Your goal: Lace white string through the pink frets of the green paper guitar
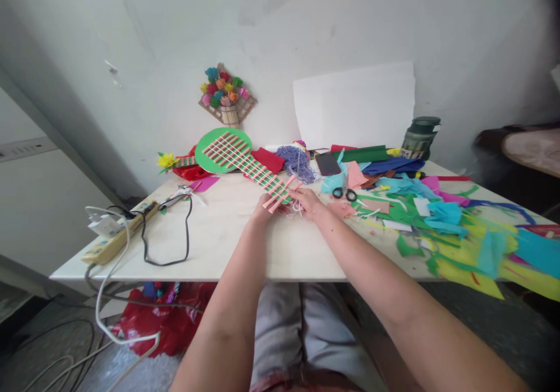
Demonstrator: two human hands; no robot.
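A woven paper piece (245, 161) lies on the table (219, 240): a green disc with pink and green strips running from it towards me. My left hand (263, 212) and my right hand (308, 202) meet at its near end. Both pinch the loose pink strips (280, 196) sticking out there, fingers closed on them. Black scissors (344, 193) lie just right of my right hand, untouched.
Coloured paper scraps (459, 228) cover the right side of the table. A phone (328, 163), a purple yarn tangle (297, 161) and a dark jar (420, 138) stand at the back. A power strip (116, 237) with cables and a glue gun (177, 196) sit at left.
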